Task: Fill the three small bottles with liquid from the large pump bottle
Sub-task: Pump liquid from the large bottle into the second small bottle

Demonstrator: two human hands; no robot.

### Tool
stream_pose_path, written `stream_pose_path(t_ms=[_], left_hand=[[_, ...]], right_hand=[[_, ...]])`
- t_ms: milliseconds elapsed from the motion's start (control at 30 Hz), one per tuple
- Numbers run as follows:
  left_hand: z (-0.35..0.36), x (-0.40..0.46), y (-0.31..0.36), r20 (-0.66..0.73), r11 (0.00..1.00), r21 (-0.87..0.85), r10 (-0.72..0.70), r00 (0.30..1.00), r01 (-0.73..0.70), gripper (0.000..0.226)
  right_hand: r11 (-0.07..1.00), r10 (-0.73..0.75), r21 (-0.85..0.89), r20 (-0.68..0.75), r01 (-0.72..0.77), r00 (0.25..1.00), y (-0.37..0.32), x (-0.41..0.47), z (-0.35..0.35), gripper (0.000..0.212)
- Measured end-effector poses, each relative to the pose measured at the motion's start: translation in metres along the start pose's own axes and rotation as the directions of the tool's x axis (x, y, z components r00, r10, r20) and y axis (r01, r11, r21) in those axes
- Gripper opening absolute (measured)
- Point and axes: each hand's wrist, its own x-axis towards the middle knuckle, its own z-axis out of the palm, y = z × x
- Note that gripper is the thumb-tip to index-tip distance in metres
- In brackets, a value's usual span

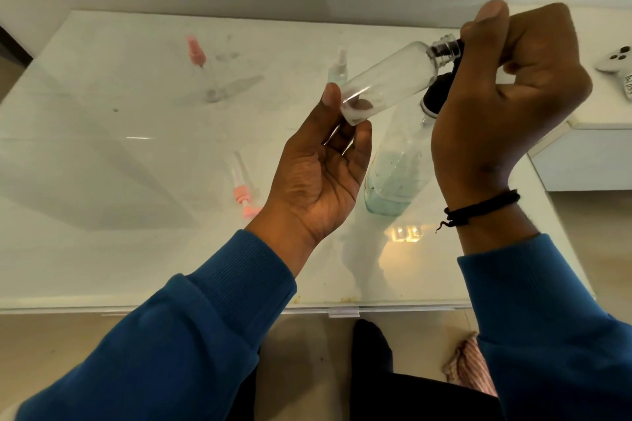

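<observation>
Head view | left hand (314, 178) pinches base of tilted small clear bottle (386, 82) | right hand (506, 96) grips black pump head (439, 90) of large pump bottle (393, 174) at its mouth.

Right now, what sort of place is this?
Probably a home room, not a lab or workshop. A glass-topped white table stands against a plain wall, a white game controller lies on a side unit, and small spray bottles, one with a pink spray cap, stand or lie loose on the table.

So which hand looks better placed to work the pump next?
The right hand: it already sits at the large pump bottle's black pump head, beside the small bottle's open neck. The left hand is busy holding that small bottle's base.
</observation>
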Motion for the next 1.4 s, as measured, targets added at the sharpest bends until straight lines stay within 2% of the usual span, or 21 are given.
stream_pose_path(t_ms=[200,367,500,733,1033,1400], left_hand=[[0.0004,-0.0025,-0.0007,-0.014,1.000,-0.004,-0.004,1.000,0.004,0.051],[0.0005,-0.0007,-0.0027,-0.011,1.000,-0.003,0.003,1.000,-0.003,0.056],[-0.0009,-0.0006,-0.0019,-0.016,1.000,-0.001,0.005,1.000,-0.005,0.058],[-0.0034,0.0028,-0.0011,0.002,1.000,-0.013,0.012,1.000,-0.012,0.077],[-0.0040,0.0039,-0.0013,0.018,1.000,-0.032,0.000,1.000,0.001,0.069],[-0.0082,0.0056,-0.0009,0.029,0.999,-0.034,-0.003,1.000,0.004,0.079]], right_hand=[[1.000,0.009,-0.008,0.022,-0.009,1.000,0.0002,-0.0045,-0.0016,0.036],[0.998,-0.010,-0.060,-0.019,0.009,1.000,0.0005,0.0017,0.0001,0.037],[0.999,0.005,-0.037,0.009,-0.005,1.000,-0.0016,-0.0052,-0.0016,0.037],[0.998,0.031,-0.062,0.030,-0.029,0.999,-0.0024,-0.0038,-0.0033,0.038],[0.997,0.049,-0.057,0.049,-0.047,0.998,-0.0015,-0.0028,-0.0043,0.039],[0.997,0.058,-0.059,0.047,-0.055,0.997,-0.0018,-0.0040,-0.0046,0.039]])
